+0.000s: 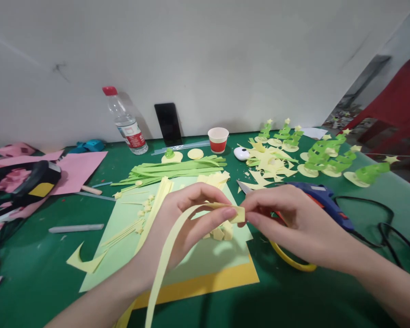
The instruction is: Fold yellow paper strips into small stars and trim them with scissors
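My left hand [194,216] pinches a long pale yellow paper strip [172,241] near its folded end, and the rest of the strip curves down toward the bottom edge. My right hand [276,214] has its thumb and finger pressed together at the tip of that folded end. Under my hands lies a light green sheet [123,255] over a yellow-orange sheet [225,280]. Small folded paper pieces [225,231] sit on the sheet below my fingers. Yellow strips [157,200] and tiny paper stars [145,209] are left of them.
Green strips [171,169], a cup [218,140], a phone [168,124] and a bottle [131,130] stand or lie behind. Scraps [269,161] and green spiral trees [317,157] are back right. Scissors [294,262] and a blue glue gun [328,207] lie right; pink paper [78,171] lies left.
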Demonstrator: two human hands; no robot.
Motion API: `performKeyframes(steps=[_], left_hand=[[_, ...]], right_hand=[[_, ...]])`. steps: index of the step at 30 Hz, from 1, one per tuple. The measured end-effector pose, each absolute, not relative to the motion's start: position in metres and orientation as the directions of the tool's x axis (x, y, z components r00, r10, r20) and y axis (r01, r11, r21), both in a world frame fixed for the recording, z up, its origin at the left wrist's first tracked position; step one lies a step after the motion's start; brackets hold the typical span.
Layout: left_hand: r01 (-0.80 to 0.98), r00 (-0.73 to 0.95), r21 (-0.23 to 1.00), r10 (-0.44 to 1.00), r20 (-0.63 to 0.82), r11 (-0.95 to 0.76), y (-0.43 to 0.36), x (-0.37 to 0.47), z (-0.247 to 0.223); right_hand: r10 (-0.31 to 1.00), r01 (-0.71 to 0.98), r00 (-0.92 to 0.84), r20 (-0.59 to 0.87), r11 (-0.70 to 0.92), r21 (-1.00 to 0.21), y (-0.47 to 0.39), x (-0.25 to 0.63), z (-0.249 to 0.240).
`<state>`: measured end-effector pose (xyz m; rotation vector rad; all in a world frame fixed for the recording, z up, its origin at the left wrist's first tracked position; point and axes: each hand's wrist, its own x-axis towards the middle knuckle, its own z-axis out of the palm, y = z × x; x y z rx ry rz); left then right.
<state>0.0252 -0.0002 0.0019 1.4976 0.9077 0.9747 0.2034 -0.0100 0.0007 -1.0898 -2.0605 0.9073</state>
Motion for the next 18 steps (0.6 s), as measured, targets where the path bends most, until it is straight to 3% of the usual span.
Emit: performKeyframes(steps=[12, 18], left_hand=[[0.008, 0.371, 0.999, 0.928, 0.033, -0.038, -0.0004, 0.0253, -0.0023], [0.024, 0.381, 1.000, 0.925, -0.004, -0.006, -0.0014, 0.0270, 0.0017]], right_hand=[[0.831, 0.386, -0.495, 0.253, 0.471, -0.793, -0.0153, 0.1991, -0.0085], [0.867, 0.375, -0.468, 0.174, 0.373, -0.849, -0.0142, 0.1990, -0.0086]])
